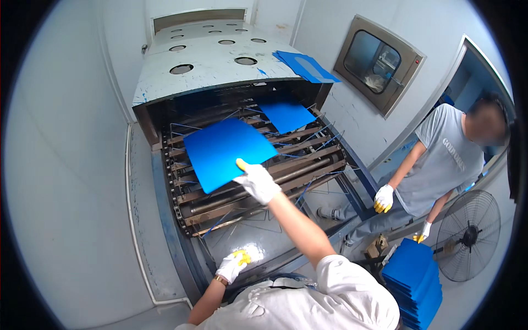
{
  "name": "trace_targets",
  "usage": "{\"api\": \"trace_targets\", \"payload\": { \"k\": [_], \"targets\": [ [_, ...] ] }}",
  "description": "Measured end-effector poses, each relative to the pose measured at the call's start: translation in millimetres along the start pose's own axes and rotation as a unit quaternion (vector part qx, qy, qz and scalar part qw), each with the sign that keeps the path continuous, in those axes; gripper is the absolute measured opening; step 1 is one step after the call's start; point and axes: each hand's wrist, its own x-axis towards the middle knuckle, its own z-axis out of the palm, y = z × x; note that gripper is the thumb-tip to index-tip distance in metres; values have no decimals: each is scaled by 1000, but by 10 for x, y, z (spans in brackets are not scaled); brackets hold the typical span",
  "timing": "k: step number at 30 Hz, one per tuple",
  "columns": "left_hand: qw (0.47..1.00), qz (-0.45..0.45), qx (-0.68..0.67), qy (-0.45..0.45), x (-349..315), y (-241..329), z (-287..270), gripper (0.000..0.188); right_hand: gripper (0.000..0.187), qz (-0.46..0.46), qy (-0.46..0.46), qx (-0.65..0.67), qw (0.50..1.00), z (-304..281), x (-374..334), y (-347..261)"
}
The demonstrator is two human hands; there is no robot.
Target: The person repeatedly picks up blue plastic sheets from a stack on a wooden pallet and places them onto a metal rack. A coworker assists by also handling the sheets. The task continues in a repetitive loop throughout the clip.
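Observation:
My right hand (257,182), in a white glove with yellow fingers, grips the near edge of a blue sheet (225,151). The thumb lies on top of the sheet, while the other fingers are hidden below it. This sheet is over the slatted chain conveyor (220,206); I cannot tell whether it rests on the wires. My left hand (234,265), gloved alike, hangs low by the near end of the conveyor frame. Its fingers are loosely curled, with nothing seen in them. Another blue sheet (286,114) lies farther back on the conveyor, at the mouth of the oven-like housing.
The pale housing (209,58) has round holes, with flat blue pieces (305,67) on top. At right a co-worker (448,154) in similar gloves stands beside a stack of blue sheets (410,269) and a fan (470,236). A wall window (374,61) is behind.

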Motion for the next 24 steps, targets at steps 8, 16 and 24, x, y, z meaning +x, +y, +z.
{"api": "trace_targets", "payload": {
  "k": [8, 16, 24],
  "targets": [
    [875, -152, -458, -37, -25, 1695, 621, 45, 26, -160, 210, -169, 950, -980, -1801, 315],
    [767, 61, -569, -290, 67, 2605, 1630, 45, 34, -210, 135, -414, 875, -1515, -3424, 400],
    [796, -225, -526, -196, 244, 2235, 3205, 49, 24, 192, 464, -76, 862, -1928, -4806, 786]
  ]
}}
